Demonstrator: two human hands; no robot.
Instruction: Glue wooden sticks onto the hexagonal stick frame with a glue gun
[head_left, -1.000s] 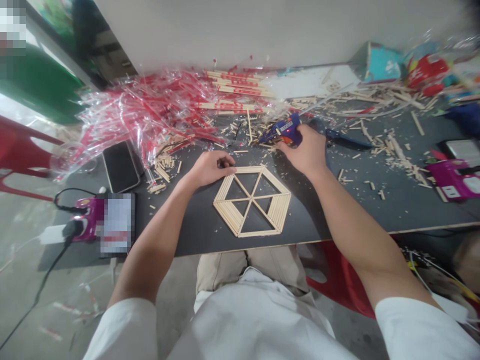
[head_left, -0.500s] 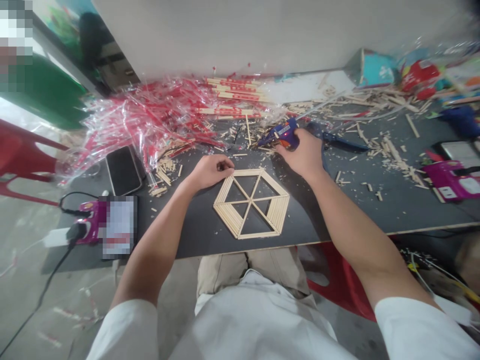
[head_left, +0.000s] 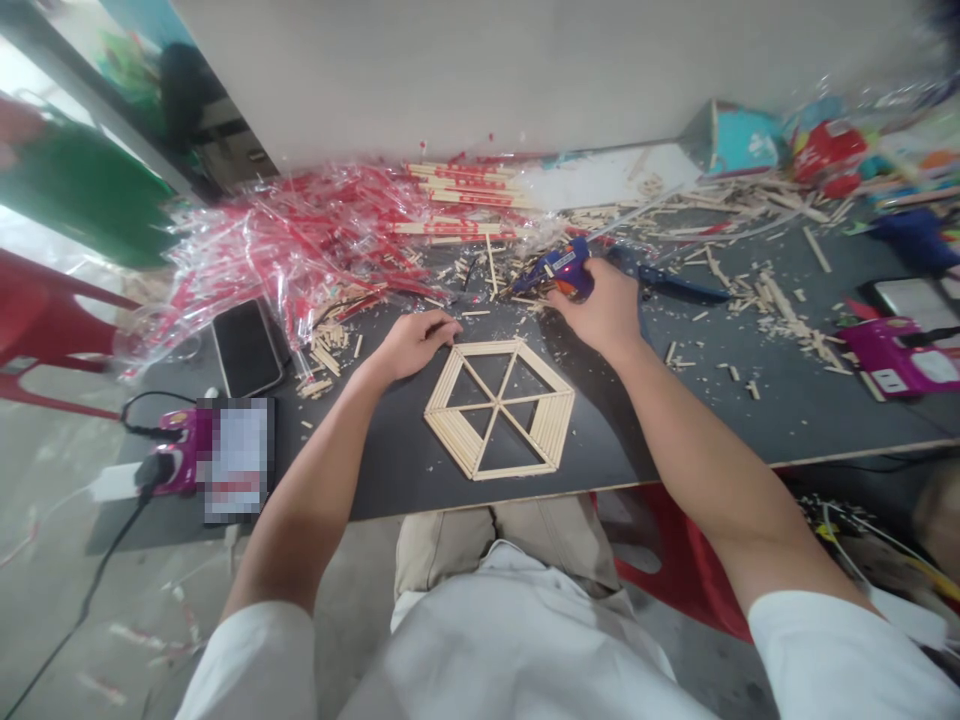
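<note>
A hexagonal frame of pale wooden sticks (head_left: 541, 432), with spokes crossing at its centre, lies flat near the table's front edge. Several sticks are stacked side by side along some of its sides. My left hand (head_left: 411, 345) rests at the frame's upper left corner, its fingers curled together; whether anything is between them is hidden. My right hand (head_left: 606, 305) is wrapped round the handle of a blue hot glue gun (head_left: 562, 265), beyond the frame to the right. The gun's nozzle points left, low over scattered stick pieces.
Red-and-clear plastic wrappers (head_left: 322, 230) pile up at the back left, beside wrapped chopsticks (head_left: 472, 188). A black phone (head_left: 246, 345) and a purple power strip (head_left: 180, 450) sit at left. Blue-handled pliers (head_left: 686, 285) lie right of the gun. Another purple power strip (head_left: 896, 358) is farther right.
My left fingers have shifted slightly left and up at the frame's corner. The right hand and glue gun stay nearly in place; the view has shifted slightly.
</note>
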